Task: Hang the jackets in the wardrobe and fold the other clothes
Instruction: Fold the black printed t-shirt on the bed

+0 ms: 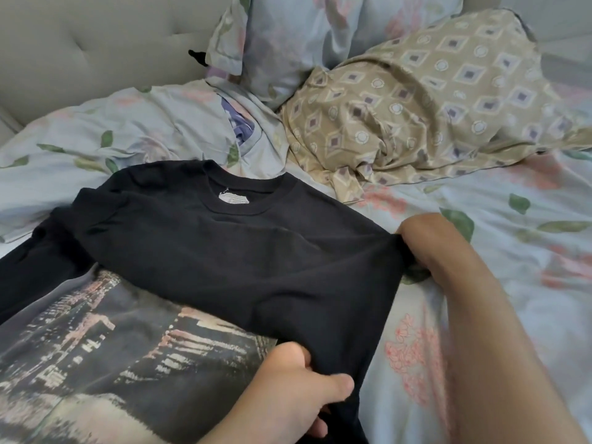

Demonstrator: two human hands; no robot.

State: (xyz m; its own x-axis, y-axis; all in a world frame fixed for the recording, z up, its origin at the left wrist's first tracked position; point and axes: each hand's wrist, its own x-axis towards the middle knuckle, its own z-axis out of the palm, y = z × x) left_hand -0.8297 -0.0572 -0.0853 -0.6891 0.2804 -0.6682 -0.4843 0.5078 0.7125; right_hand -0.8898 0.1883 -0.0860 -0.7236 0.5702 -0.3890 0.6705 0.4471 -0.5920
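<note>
A black T-shirt (224, 251) lies on the bed with its collar toward the pillows and a grey label inside the neck. A city-lights print (112, 347) shows on its lower left part, and a black panel is folded across it. My left hand (298, 389) pinches the folded black edge near the bottom of the view. My right hand (426, 245) grips the shirt's right edge at the fold, its fingers hidden under the cloth.
The floral bedsheet (480, 283) covers the bed. A beige patterned pillow (432, 100) and floral pillows (304, 33) lie at the head, against a grey tufted headboard (96, 43). A crumpled floral cover (112, 129) lies behind the shirt.
</note>
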